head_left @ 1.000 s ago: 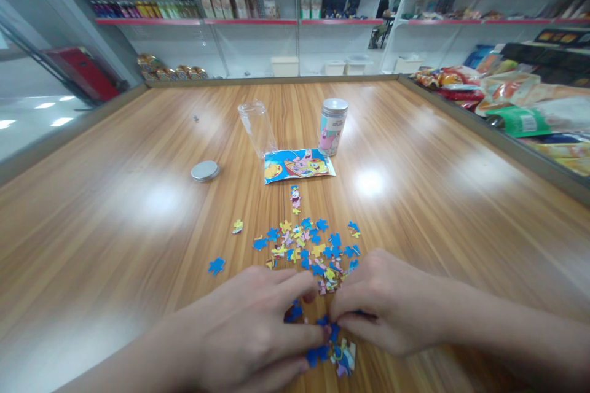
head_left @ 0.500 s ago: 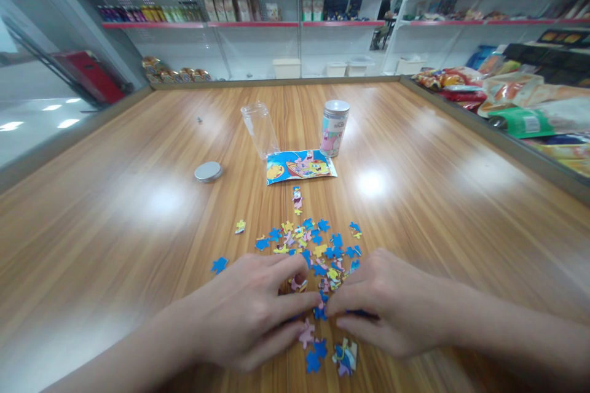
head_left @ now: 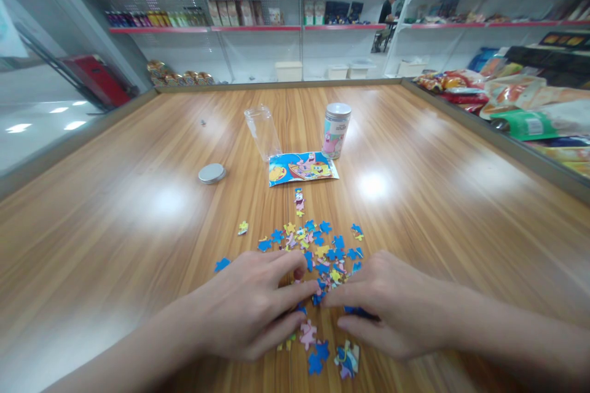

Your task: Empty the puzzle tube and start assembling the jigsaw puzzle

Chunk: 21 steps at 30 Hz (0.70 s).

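Note:
Both my hands rest on the wooden table (head_left: 138,196) at the near edge of a scatter of small jigsaw pieces (head_left: 318,249), mostly blue, yellow and pink. My left hand (head_left: 251,307) and my right hand (head_left: 385,301) meet fingertip to fingertip over a blue piece (head_left: 317,298), fingers pinched together on it. Under my right fingers lies another blue piece (head_left: 357,313). A pink piece (head_left: 306,334), a blue piece (head_left: 318,357) and a small joined cluster (head_left: 348,359) lie just below my hands.
Beyond the pile lie a printed picture card (head_left: 303,167), an empty clear tube (head_left: 262,132), a full puzzle tube (head_left: 336,130) and a round metal lid (head_left: 212,173). Snack bags (head_left: 511,104) line the right edge. Shop shelves stand behind; a person sits far back.
My hands slid slightly away from me, uncovering the pink and blue pieces below them. My fingertips stay pinched together over a blue piece. The view tilted down a little.

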Each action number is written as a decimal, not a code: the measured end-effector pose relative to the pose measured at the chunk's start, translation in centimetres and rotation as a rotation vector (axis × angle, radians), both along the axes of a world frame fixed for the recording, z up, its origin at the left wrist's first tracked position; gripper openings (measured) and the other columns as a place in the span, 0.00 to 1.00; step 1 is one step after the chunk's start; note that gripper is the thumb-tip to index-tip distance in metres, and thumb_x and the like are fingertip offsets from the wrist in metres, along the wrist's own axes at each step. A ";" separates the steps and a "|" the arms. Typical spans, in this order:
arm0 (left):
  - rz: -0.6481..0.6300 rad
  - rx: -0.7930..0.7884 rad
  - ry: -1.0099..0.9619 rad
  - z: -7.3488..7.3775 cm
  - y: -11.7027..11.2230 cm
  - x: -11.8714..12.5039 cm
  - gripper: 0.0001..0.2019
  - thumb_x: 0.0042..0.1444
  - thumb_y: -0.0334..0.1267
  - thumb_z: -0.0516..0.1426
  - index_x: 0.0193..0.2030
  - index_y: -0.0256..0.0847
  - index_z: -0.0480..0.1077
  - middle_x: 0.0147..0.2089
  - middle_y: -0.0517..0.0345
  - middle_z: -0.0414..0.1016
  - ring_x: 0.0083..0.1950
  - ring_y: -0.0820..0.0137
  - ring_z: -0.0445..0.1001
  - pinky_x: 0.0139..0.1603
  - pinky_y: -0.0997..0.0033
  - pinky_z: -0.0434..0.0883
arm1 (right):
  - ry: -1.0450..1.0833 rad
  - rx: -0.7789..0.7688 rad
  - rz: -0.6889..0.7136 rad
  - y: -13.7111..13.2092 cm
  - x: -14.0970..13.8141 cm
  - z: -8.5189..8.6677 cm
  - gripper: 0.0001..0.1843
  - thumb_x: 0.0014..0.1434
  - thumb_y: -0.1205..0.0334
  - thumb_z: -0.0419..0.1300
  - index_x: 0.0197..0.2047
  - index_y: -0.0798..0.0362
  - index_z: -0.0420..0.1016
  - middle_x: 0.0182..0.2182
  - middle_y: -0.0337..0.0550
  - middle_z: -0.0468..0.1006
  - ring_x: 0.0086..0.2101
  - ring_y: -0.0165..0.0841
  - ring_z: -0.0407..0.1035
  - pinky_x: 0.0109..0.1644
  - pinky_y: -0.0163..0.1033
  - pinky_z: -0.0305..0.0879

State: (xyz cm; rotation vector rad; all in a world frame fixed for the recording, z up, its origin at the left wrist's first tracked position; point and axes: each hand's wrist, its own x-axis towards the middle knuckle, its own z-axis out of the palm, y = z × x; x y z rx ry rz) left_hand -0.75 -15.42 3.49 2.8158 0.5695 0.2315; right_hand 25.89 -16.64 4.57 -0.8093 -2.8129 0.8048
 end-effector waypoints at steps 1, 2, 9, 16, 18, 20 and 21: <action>0.000 0.003 -0.007 0.0 0.0 0.0 0.15 0.66 0.38 0.53 0.58 0.42 0.69 0.45 0.50 0.68 0.40 0.64 0.71 0.34 0.62 0.72 | 0.005 -0.001 0.000 0.0 0.0 0.0 0.09 0.59 0.66 0.58 0.41 0.50 0.78 0.32 0.39 0.81 0.31 0.31 0.73 0.32 0.35 0.58; 0.001 0.007 -0.016 0.0 0.0 0.0 0.15 0.66 0.38 0.54 0.58 0.42 0.68 0.45 0.50 0.69 0.40 0.64 0.71 0.34 0.62 0.72 | 0.015 -0.002 0.001 0.0 0.0 0.0 0.08 0.59 0.66 0.58 0.41 0.50 0.78 0.32 0.39 0.81 0.31 0.31 0.73 0.32 0.35 0.58; 0.024 0.009 -0.025 -0.2 0.2 -0.1 0.16 0.66 0.37 0.53 0.59 0.43 0.68 0.46 0.50 0.69 0.41 0.64 0.72 0.36 0.63 0.74 | 0.037 0.008 0.011 0.0 0.0 0.0 0.06 0.59 0.65 0.58 0.37 0.50 0.76 0.29 0.37 0.79 0.30 0.30 0.72 0.31 0.34 0.57; 0.035 -0.022 0.015 -0.1 0.2 -0.4 0.15 0.67 0.38 0.52 0.59 0.43 0.68 0.46 0.50 0.69 0.42 0.63 0.72 0.37 0.60 0.74 | 0.048 -0.002 0.008 -0.1 0.0 0.0 0.02 0.58 0.66 0.59 0.34 0.51 0.73 0.27 0.35 0.77 0.29 0.28 0.70 0.30 0.32 0.56; 0.042 -0.008 0.005 -0.1 0.2 -0.4 0.15 0.67 0.38 0.52 0.58 0.42 0.68 0.47 0.50 0.69 0.42 0.63 0.72 0.37 0.60 0.74 | 0.035 -0.011 0.002 -0.1 0.0 -0.1 0.03 0.58 0.65 0.59 0.34 0.51 0.74 0.27 0.36 0.78 0.29 0.28 0.70 0.30 0.32 0.56; 0.051 0.016 -0.012 -0.2 0.3 -0.5 0.14 0.67 0.37 0.52 0.58 0.42 0.69 0.47 0.50 0.69 0.42 0.64 0.72 0.37 0.60 0.74 | 0.016 -0.018 -0.002 -0.2 0.1 -0.2 0.03 0.59 0.64 0.58 0.33 0.51 0.74 0.27 0.36 0.78 0.28 0.28 0.70 0.31 0.33 0.57; 0.057 0.028 -0.018 -0.2 0.3 -0.5 0.14 0.67 0.37 0.52 0.58 0.42 0.69 0.47 0.50 0.69 0.42 0.64 0.72 0.36 0.60 0.74 | 0.008 -0.020 -0.004 -0.2 0.2 -0.2 0.04 0.59 0.64 0.58 0.33 0.51 0.74 0.27 0.36 0.78 0.28 0.28 0.70 0.31 0.33 0.57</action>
